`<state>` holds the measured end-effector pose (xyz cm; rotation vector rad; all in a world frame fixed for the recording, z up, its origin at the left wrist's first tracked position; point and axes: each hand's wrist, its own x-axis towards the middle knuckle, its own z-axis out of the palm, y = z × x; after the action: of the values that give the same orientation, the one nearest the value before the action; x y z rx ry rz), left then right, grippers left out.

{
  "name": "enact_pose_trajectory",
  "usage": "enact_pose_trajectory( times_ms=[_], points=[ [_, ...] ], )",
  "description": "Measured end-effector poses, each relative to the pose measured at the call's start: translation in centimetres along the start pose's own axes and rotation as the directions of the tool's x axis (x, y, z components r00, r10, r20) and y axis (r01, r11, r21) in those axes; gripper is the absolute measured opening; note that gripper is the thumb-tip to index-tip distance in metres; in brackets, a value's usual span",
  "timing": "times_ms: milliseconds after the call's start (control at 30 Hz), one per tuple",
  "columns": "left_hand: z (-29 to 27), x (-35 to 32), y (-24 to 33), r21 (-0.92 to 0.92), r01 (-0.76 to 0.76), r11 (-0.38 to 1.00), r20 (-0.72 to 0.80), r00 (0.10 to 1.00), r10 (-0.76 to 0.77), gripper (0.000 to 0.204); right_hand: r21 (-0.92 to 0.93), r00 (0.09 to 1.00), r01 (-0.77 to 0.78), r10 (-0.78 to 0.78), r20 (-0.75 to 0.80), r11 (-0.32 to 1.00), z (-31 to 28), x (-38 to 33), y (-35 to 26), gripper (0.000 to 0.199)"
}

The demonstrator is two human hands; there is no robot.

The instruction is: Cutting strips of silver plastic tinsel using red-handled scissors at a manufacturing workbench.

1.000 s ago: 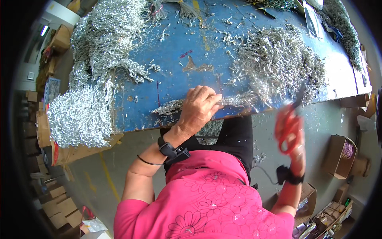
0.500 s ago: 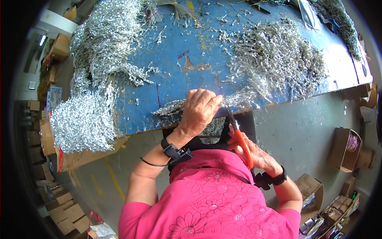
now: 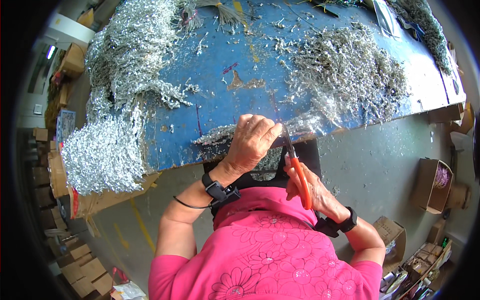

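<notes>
My left hand [image 3: 251,142] is closed over a silver tinsel bundle [image 3: 215,134] at the near edge of the blue table [image 3: 220,65]. The bundle lies along the edge, sticking out on both sides of my fist. In my right hand [image 3: 320,194] is a pair of scissors with orange handles [image 3: 302,181], held just off the table edge. Their dark blades point away from me and meet the tinsel just right of my left fingers. Whether the blades are parted is hard to tell.
A large silver tinsel heap [image 3: 130,55] covers the table's left side and hangs over its edge. Shorter tinsel pieces [image 3: 355,67] are piled at the right. Thin wires [image 3: 226,15] lie at the back. Cardboard boxes [image 3: 434,185] stand on the floor at both sides.
The scissors have shifted slightly left and away from me, their blades reaching further across the tinsel. My right hand has turned a little with them. My left hand has barely moved.
</notes>
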<state>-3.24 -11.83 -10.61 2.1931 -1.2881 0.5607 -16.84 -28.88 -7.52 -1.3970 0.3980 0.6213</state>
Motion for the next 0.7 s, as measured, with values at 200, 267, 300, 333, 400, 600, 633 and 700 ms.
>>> enact_pose_trajectory(
  times_ms=[200,267,300,333,400,600,633,700],
  points=[
    [0.0,0.1,-0.1,-0.019,0.012,1.000,-0.007,1.000,-0.012,0.028,-0.085,0.997,0.015,-0.022,-0.078,0.996,0.2,0.2,0.6,0.040],
    [0.0,0.1,-0.1,-0.014,0.012,1.000,-0.011,1.000,-0.012,0.028,-0.095,0.996,0.011,-0.019,-0.090,0.995,0.1,0.1,0.6,0.038],
    [-0.1,0.2,-0.1,-0.019,0.024,1.000,-0.007,1.000,-0.024,0.027,-0.107,0.996,0.017,-0.026,-0.088,0.994,-0.1,0.1,0.8,0.036],
    [-0.1,0.2,0.0,-0.023,0.036,0.999,-0.002,0.999,-0.036,0.026,-0.118,0.996,0.022,-0.033,-0.086,0.993,-0.1,0.1,0.6,0.035],
    [0.1,0.3,-0.1,-0.027,0.042,0.999,-0.011,0.999,-0.042,0.026,-0.081,0.996,-0.030,0.023,-0.089,0.996,0.0,-0.2,0.1,0.033],
    [0.2,0.0,-0.2,-0.070,0.054,0.996,0.020,0.998,-0.053,0.031,0.009,0.998,-0.062,0.062,0.028,0.998,-1.2,-0.5,-0.1,0.044],
    [0.1,0.0,-0.2,-0.082,0.056,0.995,0.029,0.998,-0.054,0.032,-0.019,0.999,-0.028,0.029,0.046,0.999,-1.3,-0.6,0.0,0.046],
    [0.0,0.1,-0.2,-0.098,0.050,0.994,0.031,0.998,-0.047,0.032,-0.043,0.998,0.007,-0.005,0.064,0.999,-1.4,-0.6,0.2,0.047]
  ],
)
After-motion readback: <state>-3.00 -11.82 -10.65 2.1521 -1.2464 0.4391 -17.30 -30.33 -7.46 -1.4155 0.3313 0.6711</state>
